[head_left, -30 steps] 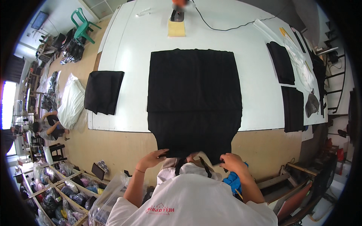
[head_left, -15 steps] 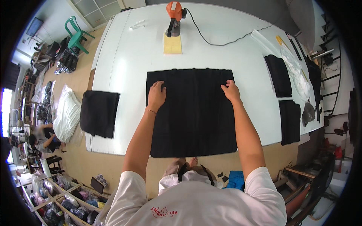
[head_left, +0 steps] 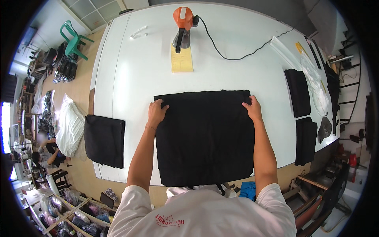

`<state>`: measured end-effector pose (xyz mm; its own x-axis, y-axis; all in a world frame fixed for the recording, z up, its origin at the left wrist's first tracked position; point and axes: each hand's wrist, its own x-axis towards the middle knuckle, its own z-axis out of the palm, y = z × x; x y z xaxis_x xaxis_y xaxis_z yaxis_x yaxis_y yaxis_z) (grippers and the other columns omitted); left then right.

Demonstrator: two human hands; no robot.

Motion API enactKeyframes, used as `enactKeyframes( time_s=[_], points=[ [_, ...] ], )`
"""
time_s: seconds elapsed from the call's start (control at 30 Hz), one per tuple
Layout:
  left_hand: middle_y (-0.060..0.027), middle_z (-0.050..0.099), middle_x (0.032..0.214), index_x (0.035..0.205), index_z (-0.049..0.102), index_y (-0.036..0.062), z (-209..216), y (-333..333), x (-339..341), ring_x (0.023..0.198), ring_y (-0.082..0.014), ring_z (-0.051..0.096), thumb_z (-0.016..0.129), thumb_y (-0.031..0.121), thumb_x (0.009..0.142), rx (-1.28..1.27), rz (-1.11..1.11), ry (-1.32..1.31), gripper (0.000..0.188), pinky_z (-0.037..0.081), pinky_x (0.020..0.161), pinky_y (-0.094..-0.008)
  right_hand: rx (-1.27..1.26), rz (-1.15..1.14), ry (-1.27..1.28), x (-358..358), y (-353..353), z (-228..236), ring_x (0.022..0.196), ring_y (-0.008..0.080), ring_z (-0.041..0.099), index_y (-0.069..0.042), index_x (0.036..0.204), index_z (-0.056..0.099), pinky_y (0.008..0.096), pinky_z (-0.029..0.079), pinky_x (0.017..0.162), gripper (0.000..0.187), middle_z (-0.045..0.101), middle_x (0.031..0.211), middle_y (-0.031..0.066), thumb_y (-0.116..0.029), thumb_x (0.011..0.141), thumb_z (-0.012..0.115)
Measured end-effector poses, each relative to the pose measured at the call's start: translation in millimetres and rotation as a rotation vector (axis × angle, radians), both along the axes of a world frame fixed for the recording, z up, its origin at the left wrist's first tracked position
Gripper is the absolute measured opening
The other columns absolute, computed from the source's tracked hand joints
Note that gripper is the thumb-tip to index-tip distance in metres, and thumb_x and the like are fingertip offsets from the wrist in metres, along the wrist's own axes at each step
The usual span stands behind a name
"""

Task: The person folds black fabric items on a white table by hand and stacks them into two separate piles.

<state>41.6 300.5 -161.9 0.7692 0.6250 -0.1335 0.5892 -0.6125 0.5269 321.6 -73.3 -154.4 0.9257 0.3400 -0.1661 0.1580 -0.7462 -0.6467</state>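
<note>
A large black folded fabric piece (head_left: 205, 136) lies in front of me, its near edge overhanging the table's front edge. At its upper left corner, my left hand (head_left: 157, 113) is closed on the side edge, thumb on top. My right hand (head_left: 254, 109) pinches the opposite side near the upper right corner. The fingertips are partly hidden by the cloth on both sides. To the left lies a smaller folded black cloth stack (head_left: 104, 141). Two more black cloth stacks, one farther (head_left: 298, 93) and one nearer (head_left: 306, 141), lie to the right.
An orange corded power tool (head_left: 182, 27) stands on the white table (head_left: 134, 71), by a yellow paper (head_left: 181, 61). Clear plastic sheeting (head_left: 314, 81) and a dark cap-like thing (head_left: 325, 129) lie right. Left on the floor are a green chair (head_left: 73, 39), white bundle (head_left: 71, 126) and seated person (head_left: 46, 154).
My hands have moved apart to the fabric's side edges and closed on them. The fabric reaches farther toward me. The view has tilted, so the table appears lower in the picture.
</note>
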Motion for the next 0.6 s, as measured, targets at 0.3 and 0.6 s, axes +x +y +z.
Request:
enactKeyframes(
  time_s=[0.3, 0.6],
  points=[
    [-0.0201, 0.070, 0.107, 0.111, 0.061, -0.0061, 25.2, -43.2, -24.9, 0.102, -0.0274, 0.066, 0.071, 0.018, 0.087, -0.383, 0.280, -0.289, 0.036, 0.050, 0.089, -0.0372, 0.227, 0.317, 0.050, -124.7, 108.2, 38.6, 0.096, 0.0220, 0.067, -0.001, 0.110, 0.062, 0.0340, 0.053, 0.081, 0.022, 0.068, 0.106, 0.0130, -0.016, 0.094, 0.063],
    [-0.0145, 0.065, 0.130, 0.099, 0.053, -0.0015, 34.6, -96.9, -31.9, 0.078, -0.0204, 0.068, 0.061, -0.005, 0.084, -0.305, 0.188, -0.571, 0.018, 0.052, 0.069, -0.0292, 0.760, 0.382, 0.811, -197.7, 190.4, 26.9, 0.110, 0.0187, 0.061, 0.006, 0.127, 0.055, 0.0320, 0.048, 0.098, 0.033, 0.063, 0.121, 0.0133, -0.006, 0.096, 0.050]
  ],
)
